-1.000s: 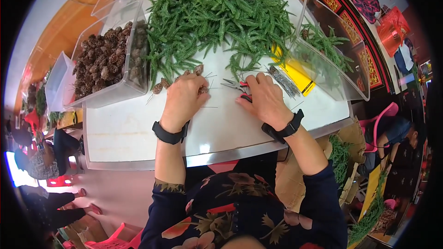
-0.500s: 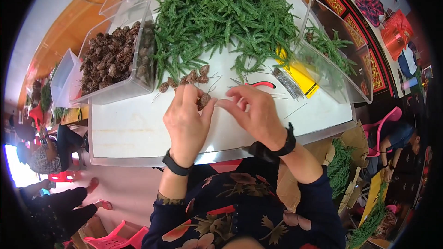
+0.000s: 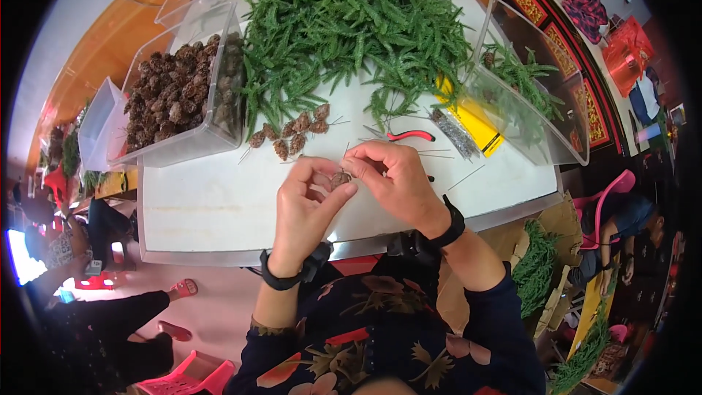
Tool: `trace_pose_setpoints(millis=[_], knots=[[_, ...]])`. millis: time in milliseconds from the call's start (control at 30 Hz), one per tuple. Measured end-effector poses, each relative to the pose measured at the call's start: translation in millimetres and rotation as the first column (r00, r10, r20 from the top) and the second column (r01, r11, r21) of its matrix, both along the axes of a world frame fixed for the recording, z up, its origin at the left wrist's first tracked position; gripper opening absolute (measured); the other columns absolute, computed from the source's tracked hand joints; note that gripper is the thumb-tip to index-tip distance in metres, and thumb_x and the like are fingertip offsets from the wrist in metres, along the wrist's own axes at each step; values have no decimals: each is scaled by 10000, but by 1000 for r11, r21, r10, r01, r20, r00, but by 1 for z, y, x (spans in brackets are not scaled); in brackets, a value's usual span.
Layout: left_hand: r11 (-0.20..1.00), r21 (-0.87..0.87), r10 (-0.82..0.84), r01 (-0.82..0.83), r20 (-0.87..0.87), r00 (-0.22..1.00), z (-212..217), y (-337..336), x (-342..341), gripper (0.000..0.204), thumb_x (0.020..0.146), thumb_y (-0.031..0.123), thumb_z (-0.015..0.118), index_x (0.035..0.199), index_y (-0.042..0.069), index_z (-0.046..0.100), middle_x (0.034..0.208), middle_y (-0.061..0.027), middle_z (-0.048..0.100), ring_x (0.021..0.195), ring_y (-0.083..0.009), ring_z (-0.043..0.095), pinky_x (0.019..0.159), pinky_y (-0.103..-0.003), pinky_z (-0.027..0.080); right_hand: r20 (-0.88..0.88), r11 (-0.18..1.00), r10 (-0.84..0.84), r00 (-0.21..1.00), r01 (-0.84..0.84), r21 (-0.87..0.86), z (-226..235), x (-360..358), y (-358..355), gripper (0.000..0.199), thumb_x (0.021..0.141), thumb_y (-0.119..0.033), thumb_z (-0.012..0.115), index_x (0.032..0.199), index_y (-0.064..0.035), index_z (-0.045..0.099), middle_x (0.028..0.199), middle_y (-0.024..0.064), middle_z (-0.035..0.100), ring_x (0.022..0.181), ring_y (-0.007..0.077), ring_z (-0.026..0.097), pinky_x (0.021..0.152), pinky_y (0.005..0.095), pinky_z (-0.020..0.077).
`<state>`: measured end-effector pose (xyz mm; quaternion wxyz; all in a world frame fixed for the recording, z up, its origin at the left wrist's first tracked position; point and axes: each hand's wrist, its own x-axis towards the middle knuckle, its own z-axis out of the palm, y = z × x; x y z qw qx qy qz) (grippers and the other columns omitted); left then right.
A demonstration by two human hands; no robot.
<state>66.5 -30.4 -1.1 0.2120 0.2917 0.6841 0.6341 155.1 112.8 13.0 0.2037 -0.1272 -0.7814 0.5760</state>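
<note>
Across your white bench [image 3: 219,208], near edge just before your body. At its far side, a heap of green artificial pine sprigs [image 3: 351,25].

Beyond you to the left, a clear plastic bin [image 3: 179,151], piled high with brown pine cones [image 3: 170,95]. Matching spot on the right: a clear tub [image 3: 545,135] with a few green sprigs [image 3: 523,73] in it, one spray leaning up toward the rim. Between heap and tub, a long yellow packet [image 3: 477,126], beside it a bundle of thin wires [image 3: 455,132].

Your hands sit close together, low at mid-bench. Left hand [image 3: 301,196]: thumb and curled fingers closed round a single pine cone [image 3: 340,178]. Right hand [image 3: 401,183]: fingertips at the cone's upper right side; cannot tell whether they pinch a wire, the cone or nothing.

Key relation: held cone lies between your hands, cradled by the left, right fingertips at its far side. It looks nearly round; long axis not readable.

Red-handled pliers [image 3: 411,134] lie just past your right hand, tips pointing left. Loose cones [image 3: 292,128] cluster past your left hand, nearer that one. Smallest: one stray wire [image 3: 466,177], right of your right hand.
</note>
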Motion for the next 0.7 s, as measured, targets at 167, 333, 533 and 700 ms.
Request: trace_pose_setpoints(millis=[167,333,533,700], knots=[[990,122,84,-77,-55,995,35,35,-39,247,814,159,763,980,30,634,747,10,556,623,-48,472,556,-198,393,52,989,5,999,3,-147,4,13,26,125,935,-113,629,929,7,661,759,-22,598,663,41,500,598,204,419],[979,-107,8,-175,-833,553,51,142,-98,263,807,212,711,1007,63,629,891,-117,624,803,-305,644,663,-406,513,67,986,27,997,-15,-169,-2,22,28,136,951,-134,610,943,-10,663,774,-30,601,670,33,485,605,193,405],[931,-201,-131,-306,-963,236,43,216,-141,128,844,214,641,876,96,678,869,-115,600,834,-346,648,689,-428,529,57,980,64,996,-52,-192,-2,44,19,133,955,-116,598,941,4,656,794,-34,602,667,29,478,602,190,404],[961,-120,-20,-250,-929,369,58,207,-140,128,851,212,648,879,126,738,913,-114,628,819,-296,655,669,-410,521,63,969,21,998,-4,-249,-5,69,37,137,959,-105,586,927,14,647,824,-21,607,664,34,478,600,188,402]])
